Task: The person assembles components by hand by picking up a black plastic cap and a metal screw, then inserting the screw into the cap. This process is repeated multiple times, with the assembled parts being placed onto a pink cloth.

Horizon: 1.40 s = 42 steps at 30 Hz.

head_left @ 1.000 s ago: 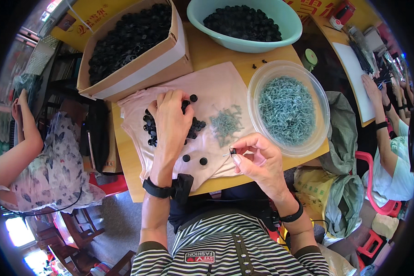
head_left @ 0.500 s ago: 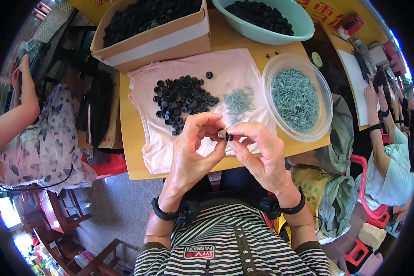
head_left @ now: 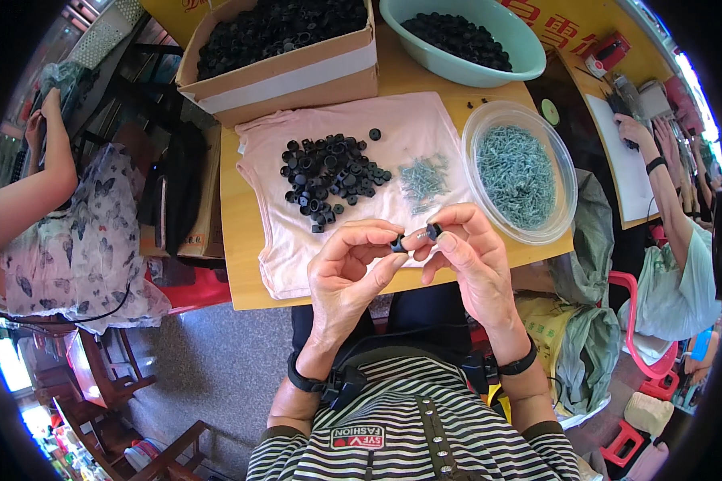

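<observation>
Above the front edge of the table, my left hand [head_left: 343, 266] pinches a small black cap [head_left: 398, 243] between thumb and fingertips. Close beside it my right hand [head_left: 480, 260] is closed on a second black piece [head_left: 433, 231]; a small metal screw [head_left: 421, 236] points out of it toward the left hand. The fingers partly cover both parts. Beyond my hands, on a pale pink cloth [head_left: 285, 268], lie a heap of loose black caps [head_left: 329, 176] and, right of it, a small pile of silvery screws [head_left: 423, 178].
At the back stand a cardboard box [head_left: 297, 78] and a pale green basin [head_left: 457, 76], both full of black parts. A clear round tub [head_left: 565, 208] of screws sits at the table's right edge. Other people work to the left and right.
The black pieces, close together in my fingers before, have come apart, and the screw shows between them. My right hand has turned slightly. The whole view has shifted a little.
</observation>
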Tool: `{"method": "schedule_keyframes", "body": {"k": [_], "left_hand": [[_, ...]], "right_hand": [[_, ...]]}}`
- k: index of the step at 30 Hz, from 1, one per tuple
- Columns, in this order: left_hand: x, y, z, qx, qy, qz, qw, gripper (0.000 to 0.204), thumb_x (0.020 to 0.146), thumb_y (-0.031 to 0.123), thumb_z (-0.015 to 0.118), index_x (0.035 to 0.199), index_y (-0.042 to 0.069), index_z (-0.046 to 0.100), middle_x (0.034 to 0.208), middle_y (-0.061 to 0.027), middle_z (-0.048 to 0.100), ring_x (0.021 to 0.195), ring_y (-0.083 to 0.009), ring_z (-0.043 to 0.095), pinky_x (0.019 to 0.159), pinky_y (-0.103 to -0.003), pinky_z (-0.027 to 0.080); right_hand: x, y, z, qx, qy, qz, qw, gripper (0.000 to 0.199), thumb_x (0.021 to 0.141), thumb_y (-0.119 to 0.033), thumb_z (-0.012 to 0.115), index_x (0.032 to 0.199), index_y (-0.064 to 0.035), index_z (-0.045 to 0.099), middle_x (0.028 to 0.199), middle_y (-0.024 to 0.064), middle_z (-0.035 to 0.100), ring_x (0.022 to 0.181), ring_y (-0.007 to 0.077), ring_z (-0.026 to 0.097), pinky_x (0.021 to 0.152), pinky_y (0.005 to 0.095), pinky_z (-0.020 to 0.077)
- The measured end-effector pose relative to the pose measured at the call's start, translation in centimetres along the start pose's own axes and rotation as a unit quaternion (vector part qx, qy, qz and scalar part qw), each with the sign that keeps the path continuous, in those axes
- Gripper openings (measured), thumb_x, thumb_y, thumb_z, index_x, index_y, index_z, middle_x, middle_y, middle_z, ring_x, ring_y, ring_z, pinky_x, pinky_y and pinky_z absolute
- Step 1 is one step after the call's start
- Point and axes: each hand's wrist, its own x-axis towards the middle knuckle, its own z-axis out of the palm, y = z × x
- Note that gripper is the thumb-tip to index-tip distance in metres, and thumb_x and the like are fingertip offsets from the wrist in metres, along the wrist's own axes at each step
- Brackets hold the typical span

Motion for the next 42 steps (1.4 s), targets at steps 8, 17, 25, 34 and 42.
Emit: {"method": "schedule_keyframes", "body": {"k": [8, 17, 25, 34, 42], "left_hand": [[0.9, 0.6, 0.3, 0.058, -0.034, 0.055, 0.996, 0.028, 0.081, -0.011, 0.063, 0.108, -0.003, 0.06, 0.115, -0.0139, 0.056, 0.102, -0.0177, 0.06, 0.086, -0.029, 0.051], [1.3, 0.9, 0.7, 0.0, -0.033, 0.029, 0.999, 0.025, 0.082, -0.012, 0.062, 0.107, -0.006, 0.059, 0.105, -0.0128, 0.06, 0.094, -0.0191, 0.064, 0.085, -0.033, 0.056], [0.9, 0.8, 1.4, -0.076, 0.011, -0.059, 0.995, 0.021, 0.086, 0.0, 0.064, 0.106, -0.001, 0.057, 0.104, -0.0169, 0.063, 0.089, -0.022, 0.066, 0.077, -0.033, 0.055], [0.8, 0.5, 1.2, -0.094, 0.015, -0.051, 0.994, 0.022, 0.086, 0.005, 0.067, 0.105, 0.001, 0.058, 0.101, -0.0173, 0.064, 0.088, -0.0219, 0.065, 0.075, -0.032, 0.055], [0.8, 0.7, 1.8, -0.111, 0.011, -0.064, 0.992, 0.022, 0.085, 0.005, 0.068, 0.104, 0.001, 0.057, 0.101, -0.0175, 0.064, 0.087, -0.0221, 0.066, 0.074, -0.031, 0.056]], "right_hand": [[0.9, -0.2, -1.2, 0.128, 0.0, 0.088, 0.988, 0.024, 0.096, -0.018, 0.056, 0.115, -0.0045, 0.053, 0.102, 0.0156, 0.067, 0.087, 0.0138, 0.064, 0.065, 0.0253, 0.0547], [1.5, -0.2, -2.1, 0.209, -0.014, 0.1, 0.973, 0.022, 0.095, -0.019, 0.057, 0.113, -0.005, 0.058, 0.104, 0.0147, 0.067, 0.087, 0.0126, 0.064, 0.064, 0.0251, 0.054], [1.3, -1.7, -0.7, 0.038, 0.029, 0.028, 0.998, 0.021, 0.094, -0.014, 0.059, 0.11, -0.0017, 0.057, 0.107, 0.013, 0.065, 0.095, 0.0147, 0.064, 0.073, 0.0266, 0.0559], [1.2, -2.4, -0.9, 0.024, 0.021, 0.037, 0.999, 0.021, 0.096, -0.014, 0.056, 0.109, 0.0012, 0.056, 0.109, 0.0181, 0.065, 0.093, 0.0196, 0.067, 0.072, 0.0288, 0.0581], [1.4, -2.2, -1.7, 0.152, 0.014, 0.092, 0.984, 0.025, 0.096, -0.019, 0.056, 0.111, 0.0009, 0.057, 0.109, 0.0224, 0.064, 0.094, 0.024, 0.068, 0.071, 0.0317, 0.0594]]}}
